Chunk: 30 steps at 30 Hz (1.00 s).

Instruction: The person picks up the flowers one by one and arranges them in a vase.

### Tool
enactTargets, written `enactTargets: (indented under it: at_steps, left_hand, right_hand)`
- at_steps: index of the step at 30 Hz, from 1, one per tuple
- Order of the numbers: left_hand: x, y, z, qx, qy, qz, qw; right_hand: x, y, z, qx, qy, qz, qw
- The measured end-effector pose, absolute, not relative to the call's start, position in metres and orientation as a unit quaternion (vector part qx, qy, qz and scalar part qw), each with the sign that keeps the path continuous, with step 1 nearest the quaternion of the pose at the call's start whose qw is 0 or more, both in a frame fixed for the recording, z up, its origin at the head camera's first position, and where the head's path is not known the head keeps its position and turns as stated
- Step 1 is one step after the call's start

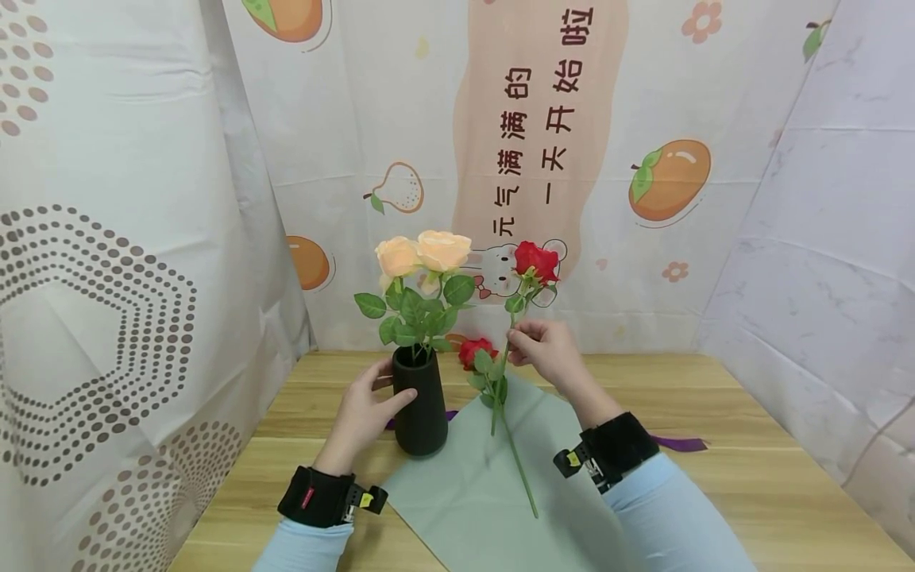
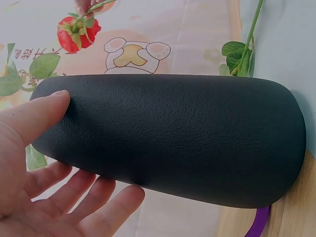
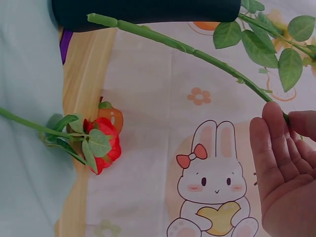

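Note:
A black vase (image 1: 422, 413) stands upright at the left of the table, with peach roses (image 1: 443, 250) and their green leaves rising from its mouth. My left hand (image 1: 360, 409) holds the vase from the left, thumb on the near side and fingers around the far side. To the right, my right hand (image 1: 549, 349) pinches the green stem (image 3: 197, 53) of a red rose (image 1: 536, 262) between thumb and fingertips. Its bloom is up and the cut end slants down toward me. Another red rose (image 1: 475, 353) lies behind that stem, its head near the table's back edge.
Grey-green wrapping paper (image 1: 486, 492) covers the middle of the wooden table (image 1: 286, 461), partly beside the vase. A purple ribbon (image 1: 679, 444) shows at the right, and another bit peeks out by the vase. Printed cloth (image 1: 343, 143) hangs behind the table and at both sides.

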<state>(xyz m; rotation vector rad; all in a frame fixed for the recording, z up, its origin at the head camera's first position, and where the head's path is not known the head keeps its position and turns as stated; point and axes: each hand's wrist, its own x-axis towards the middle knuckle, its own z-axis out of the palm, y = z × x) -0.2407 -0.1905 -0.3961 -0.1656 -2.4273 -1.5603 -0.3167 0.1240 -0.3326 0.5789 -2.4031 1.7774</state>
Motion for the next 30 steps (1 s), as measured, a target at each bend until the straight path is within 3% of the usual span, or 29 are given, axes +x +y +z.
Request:
enactTargets:
  at_steps: [9, 18, 30]
  left_hand:
    - [-0.239, -0.191, -0.396, -0.057, -0.835, -0.532, 0.130]
    - [-0.239, -0.192, -0.394, -0.058, -0.836, -0.530, 0.131]
    - [-0.239, -0.190, -0.394, -0.063, -0.835, -0.530, 0.135]
  right_hand:
    - [-0.293, 0.116, -0.299, 0.215, -0.792, 0.566, 0.075]
    - [-0.313, 0.114, -0.301, 0.248, -0.759, 0.589, 0.124]
    - [-0.307, 0.107, -0.281, 0.268, -0.720, 0.621, 0.156]
